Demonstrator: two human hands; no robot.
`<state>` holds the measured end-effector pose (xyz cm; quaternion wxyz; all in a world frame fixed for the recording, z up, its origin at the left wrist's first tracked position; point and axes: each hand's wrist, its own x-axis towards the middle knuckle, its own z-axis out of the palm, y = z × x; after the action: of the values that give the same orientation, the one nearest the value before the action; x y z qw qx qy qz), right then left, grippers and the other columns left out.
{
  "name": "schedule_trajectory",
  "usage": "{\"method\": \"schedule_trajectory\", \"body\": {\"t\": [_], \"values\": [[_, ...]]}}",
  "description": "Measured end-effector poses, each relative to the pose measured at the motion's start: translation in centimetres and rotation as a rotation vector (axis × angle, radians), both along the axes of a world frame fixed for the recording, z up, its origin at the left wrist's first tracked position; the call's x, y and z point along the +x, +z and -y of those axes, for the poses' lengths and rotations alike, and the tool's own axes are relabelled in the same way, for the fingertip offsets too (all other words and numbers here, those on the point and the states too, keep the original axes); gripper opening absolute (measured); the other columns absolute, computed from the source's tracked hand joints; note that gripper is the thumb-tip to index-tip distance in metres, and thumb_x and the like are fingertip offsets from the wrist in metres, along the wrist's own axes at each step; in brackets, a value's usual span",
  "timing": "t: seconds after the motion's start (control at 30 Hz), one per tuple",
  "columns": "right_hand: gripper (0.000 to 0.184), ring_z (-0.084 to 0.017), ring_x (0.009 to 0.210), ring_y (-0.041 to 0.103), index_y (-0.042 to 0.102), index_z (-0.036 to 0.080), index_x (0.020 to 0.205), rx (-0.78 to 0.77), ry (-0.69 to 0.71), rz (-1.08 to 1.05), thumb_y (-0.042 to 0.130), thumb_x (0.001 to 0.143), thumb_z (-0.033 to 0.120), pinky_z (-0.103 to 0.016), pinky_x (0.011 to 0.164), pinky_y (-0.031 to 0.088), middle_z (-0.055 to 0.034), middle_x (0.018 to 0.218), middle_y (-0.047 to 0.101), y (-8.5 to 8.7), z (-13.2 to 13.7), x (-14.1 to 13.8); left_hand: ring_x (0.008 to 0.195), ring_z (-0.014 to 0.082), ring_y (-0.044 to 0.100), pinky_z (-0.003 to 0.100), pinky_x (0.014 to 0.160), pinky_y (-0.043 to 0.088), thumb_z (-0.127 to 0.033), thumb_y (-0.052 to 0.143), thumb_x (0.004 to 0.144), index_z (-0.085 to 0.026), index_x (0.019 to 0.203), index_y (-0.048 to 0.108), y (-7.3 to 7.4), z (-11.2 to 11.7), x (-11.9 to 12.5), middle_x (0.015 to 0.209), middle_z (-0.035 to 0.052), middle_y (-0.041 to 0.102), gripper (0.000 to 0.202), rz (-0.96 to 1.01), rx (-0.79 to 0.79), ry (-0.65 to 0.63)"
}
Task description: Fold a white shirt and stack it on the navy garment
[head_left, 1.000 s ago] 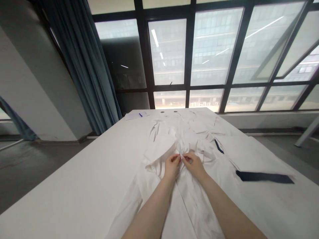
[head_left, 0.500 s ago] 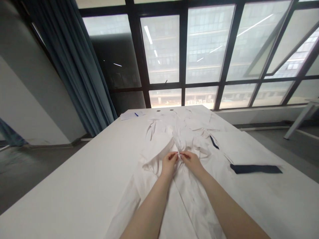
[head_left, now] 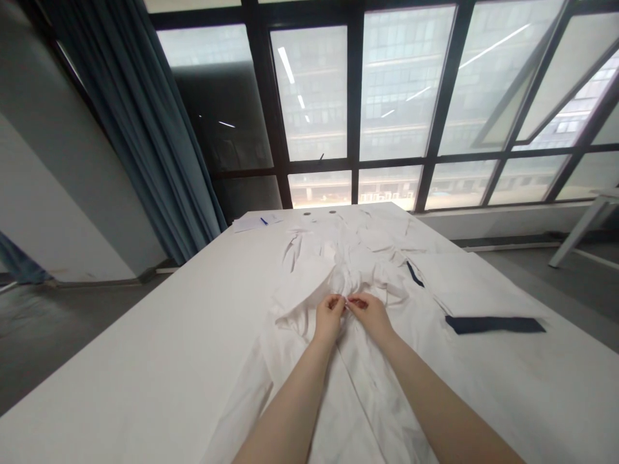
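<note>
A white shirt (head_left: 319, 393) lies spread and wrinkled along the table, its front opening running toward me. At its upper middle, my left hand (head_left: 330, 316) pinches the gathered fabric between thumb and fingers. Facing it from the right, my right hand (head_left: 370, 313) is closed in a pinch on the same spot, the two sets of fingertips nearly touching. Anything small between the fingertips, such as a button, is too fine to make out. Folds of cloth bunch up just beyond both hands.
More white cloth (head_left: 358, 235) covers the far part of the white table (head_left: 159, 361). A dark strip (head_left: 496, 325) lies at right, with a smaller dark piece (head_left: 414, 274) near it. Paper (head_left: 249, 223) with a blue pen (head_left: 264, 221) rests at the far left corner. Windows stand behind.
The fabric standing up between my fingertips has sunk lower, and my fingers have shifted slightly around it. Both hands stay at the same place on the shirt.
</note>
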<state>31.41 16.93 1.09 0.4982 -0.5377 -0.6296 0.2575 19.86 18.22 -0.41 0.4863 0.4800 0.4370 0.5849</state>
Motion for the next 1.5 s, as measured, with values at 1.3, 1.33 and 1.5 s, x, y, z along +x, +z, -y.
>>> {"method": "schedule_trajectory", "body": {"t": [1.3,1.33,1.5], "values": [[0.016,-0.009,0.057,0.055,0.061,0.015,0.061,-0.477,0.193,-0.977,0.069,0.051,0.026,-0.023,0.067,0.043,0.001,0.058,0.06,1.0,0.8,-1.4,0.054,0.0057,0.042,0.017,0.057,0.034,-0.02,0.061,0.061,-0.018,0.06,0.034,2.2,1.1,0.6,0.058,-0.0068,0.043,0.027,0.29,0.094,-0.029],[0.016,-0.009,0.057,0.055,0.061,0.016,0.061,-0.469,0.188,-0.98,0.068,0.051,0.026,-0.024,0.068,0.043,0.0012,0.059,0.06,1.0,0.9,-1.5,0.054,0.0057,0.042,0.017,0.057,0.034,-0.02,0.061,0.061,-0.018,0.06,0.034,2.2,1.1,0.6,0.058,-0.0068,0.043,0.027,0.293,0.099,-0.029],[0.016,-0.01,0.056,0.054,0.058,0.016,0.062,-0.344,0.095,-0.817,0.066,0.053,0.026,-0.025,0.064,0.043,0.0011,0.059,0.059,0.6,0.7,-1.8,0.053,0.0056,0.042,0.017,0.056,0.033,-0.018,0.059,0.062,-0.018,0.058,0.032,2.0,1.4,0.9,0.056,-0.0067,0.042,0.027,0.309,0.081,-0.01]]}}
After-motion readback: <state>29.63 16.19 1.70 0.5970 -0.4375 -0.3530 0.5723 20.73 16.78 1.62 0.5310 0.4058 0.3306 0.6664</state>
